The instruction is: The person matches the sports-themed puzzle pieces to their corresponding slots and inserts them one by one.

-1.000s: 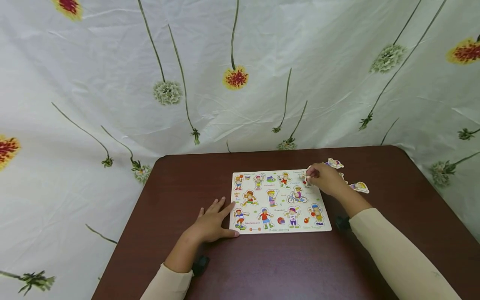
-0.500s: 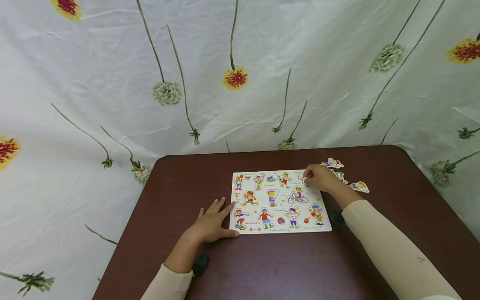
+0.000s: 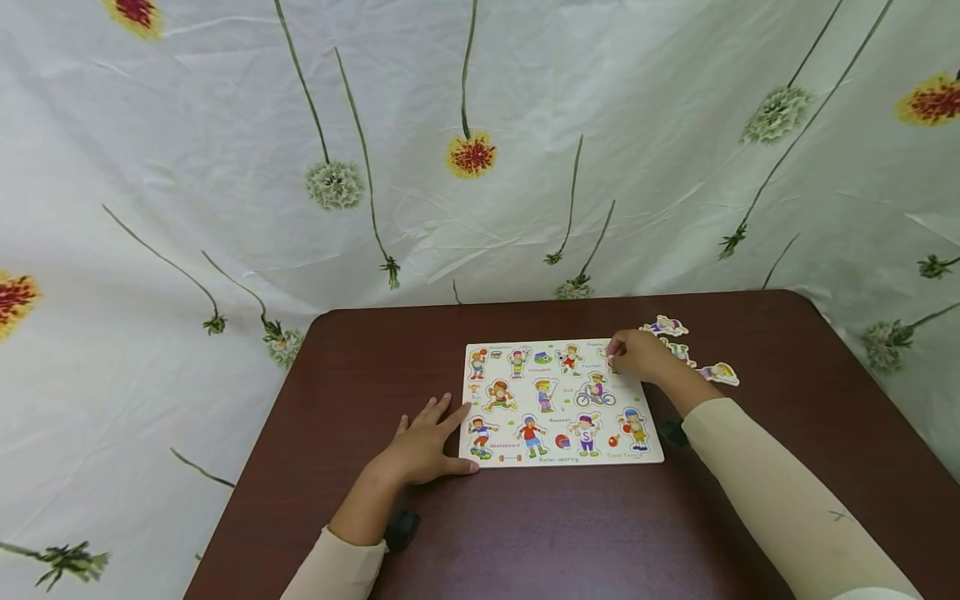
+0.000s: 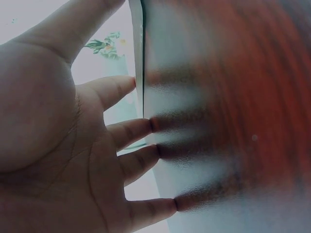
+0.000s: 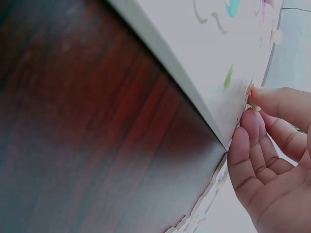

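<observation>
A white puzzle board (image 3: 525, 398) printed with children playing sports lies on the brown table, with several figure pieces in it. At its upper right corner my right hand (image 3: 641, 358) pinches a small puzzle piece (image 5: 250, 98) between thumb and finger. That piece is mostly hidden behind the hand in the head view, low against the board. My left hand (image 3: 426, 446) lies at the board's left edge, fingers spread. Its thumb and index finger touch that edge, and the other fingertips (image 4: 167, 206) rest on the table.
Loose figure pieces (image 3: 718, 373) lie on the table (image 3: 360, 367) just right of the board, beyond the right hand. One loose piece (image 3: 666, 326) is near the back edge. Behind the table hangs a white flowered cloth (image 3: 405, 100).
The right hand has moved slightly left and lowered the piece to the board's upper right corner, then stayed there. The left hand and the board have not moved.
</observation>
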Available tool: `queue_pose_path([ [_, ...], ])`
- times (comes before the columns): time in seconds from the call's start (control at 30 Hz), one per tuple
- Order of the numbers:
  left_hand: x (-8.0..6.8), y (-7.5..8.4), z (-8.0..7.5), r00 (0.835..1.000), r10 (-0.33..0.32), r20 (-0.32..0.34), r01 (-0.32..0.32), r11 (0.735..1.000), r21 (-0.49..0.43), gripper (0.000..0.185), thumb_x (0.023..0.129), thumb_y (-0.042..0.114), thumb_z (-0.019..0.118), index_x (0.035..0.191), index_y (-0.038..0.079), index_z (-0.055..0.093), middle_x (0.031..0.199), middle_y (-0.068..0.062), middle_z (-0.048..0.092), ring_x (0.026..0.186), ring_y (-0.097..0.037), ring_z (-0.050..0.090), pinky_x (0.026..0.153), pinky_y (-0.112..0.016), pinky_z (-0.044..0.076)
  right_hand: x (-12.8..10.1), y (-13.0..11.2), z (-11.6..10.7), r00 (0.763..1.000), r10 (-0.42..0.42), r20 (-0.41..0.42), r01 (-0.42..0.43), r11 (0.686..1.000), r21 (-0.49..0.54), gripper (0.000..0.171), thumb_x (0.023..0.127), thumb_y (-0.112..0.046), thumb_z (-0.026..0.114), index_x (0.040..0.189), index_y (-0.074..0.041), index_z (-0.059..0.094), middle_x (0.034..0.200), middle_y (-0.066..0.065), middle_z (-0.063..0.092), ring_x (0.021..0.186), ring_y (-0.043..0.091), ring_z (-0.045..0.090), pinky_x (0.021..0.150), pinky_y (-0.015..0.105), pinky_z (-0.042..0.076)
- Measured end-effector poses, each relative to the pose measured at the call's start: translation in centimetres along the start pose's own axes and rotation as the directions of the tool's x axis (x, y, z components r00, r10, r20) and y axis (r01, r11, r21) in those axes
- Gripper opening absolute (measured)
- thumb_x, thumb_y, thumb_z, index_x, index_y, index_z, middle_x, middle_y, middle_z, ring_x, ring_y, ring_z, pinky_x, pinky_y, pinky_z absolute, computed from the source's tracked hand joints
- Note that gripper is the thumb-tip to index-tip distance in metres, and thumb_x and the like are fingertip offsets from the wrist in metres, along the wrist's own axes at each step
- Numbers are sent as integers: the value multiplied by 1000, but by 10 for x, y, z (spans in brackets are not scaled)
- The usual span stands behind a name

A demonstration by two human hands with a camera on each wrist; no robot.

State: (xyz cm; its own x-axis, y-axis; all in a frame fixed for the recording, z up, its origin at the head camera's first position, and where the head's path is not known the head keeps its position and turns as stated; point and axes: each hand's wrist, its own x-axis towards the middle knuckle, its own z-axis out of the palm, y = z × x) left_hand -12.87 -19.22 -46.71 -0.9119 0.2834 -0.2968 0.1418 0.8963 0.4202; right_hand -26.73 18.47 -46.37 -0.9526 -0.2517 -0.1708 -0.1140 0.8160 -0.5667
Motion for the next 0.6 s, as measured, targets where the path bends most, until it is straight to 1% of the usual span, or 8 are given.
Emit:
queue_pose_path([
  [0.17,0,1,-1,1000,-4,0,4,1000,1,94,83,55,78,161,28,31,171,-12,14,159,-35,11,121,-71,7,0,2,1,1000,15,0,-15,999,39,8,96,-9,64,101,-3,65,95,13,64,80,21,56,67,30,46],
  [0.27,0,1,-1,1000,-2,1,2,1000,2,94,83,55,77,161,28,31,171,-13,14,159,-36,11,121,-72,7,-2,2,1,1000,27,-3,-27,997,68,11,97,-11,62,104,-3,65,97,12,64,82,22,56,69,30,46],
  [0.33,0,1,-1,1000,0,4,0,1000,4,94,84,55,77,161,28,30,171,-13,14,159,-36,11,121,-72,7,-3,2,1,1000,21,-13,-20,996,82,14,98,-13,61,107,-3,65,99,13,64,84,22,57,70,31,47],
  [0.5,0,1,-1,1000,2,2,-2,1000,7,94,84,55,77,161,28,30,171,-13,14,159,-36,11,120,-72,7,-9,3,-1,997,-3,-75,11,995,99,26,101,-18,60,120,-1,64,110,17,65,95,27,60,78,37,51],
  [0.6,0,2,-1,1000,2,0,-2,1000,10,93,84,55,77,161,28,30,171,-13,14,159,-36,11,120,-72,7,-14,6,-4,993,10,-113,3,994,114,32,102,-22,58,126,-1,61,117,19,63,102,31,61,83,41,52],
])
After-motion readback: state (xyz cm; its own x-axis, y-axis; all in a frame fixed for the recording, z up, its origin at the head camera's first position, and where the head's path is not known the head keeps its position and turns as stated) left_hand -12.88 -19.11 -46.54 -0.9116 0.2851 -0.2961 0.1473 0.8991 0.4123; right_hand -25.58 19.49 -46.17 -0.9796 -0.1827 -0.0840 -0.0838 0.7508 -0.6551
